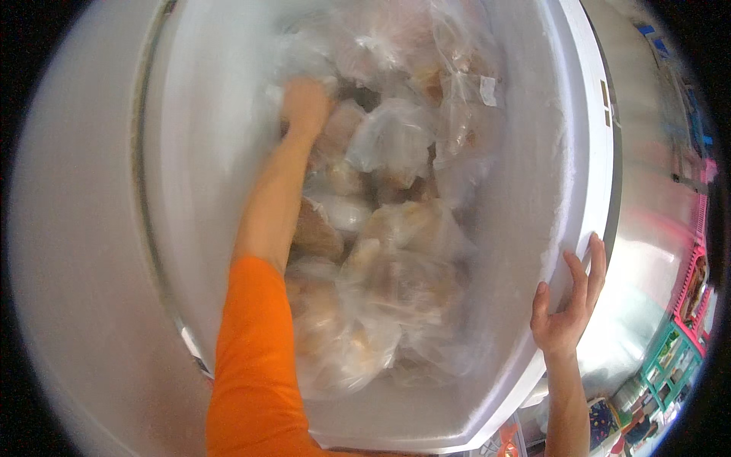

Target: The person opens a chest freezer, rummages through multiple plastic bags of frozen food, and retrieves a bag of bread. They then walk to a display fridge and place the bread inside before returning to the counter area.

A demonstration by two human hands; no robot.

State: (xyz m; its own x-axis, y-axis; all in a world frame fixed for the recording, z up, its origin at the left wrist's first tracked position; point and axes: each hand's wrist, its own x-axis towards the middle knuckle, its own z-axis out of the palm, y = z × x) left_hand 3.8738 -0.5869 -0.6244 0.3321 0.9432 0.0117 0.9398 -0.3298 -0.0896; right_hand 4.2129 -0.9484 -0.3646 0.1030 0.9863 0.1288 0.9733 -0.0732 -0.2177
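Observation:
Clear plastic bags of food, their contents mostly pale and brownish, fill the bottom of a deep white chest freezer. My left hand reaches in along the freezer's left inner wall, its arm in an orange sleeve. The fingers are curled and blurred among the bags at the far left, and whether they grip plastic is hidden. My right hand rests on the white right rim with its fingers spread, holding nothing. Just right of my left hand lies a bunched translucent bag.
A bag with a small white label lies at the far right inside. Frost lines the upper right wall. Beyond the right rim are a shiny metal surface, a pink basket and a teal crate. A dark gasket strip runs down the left.

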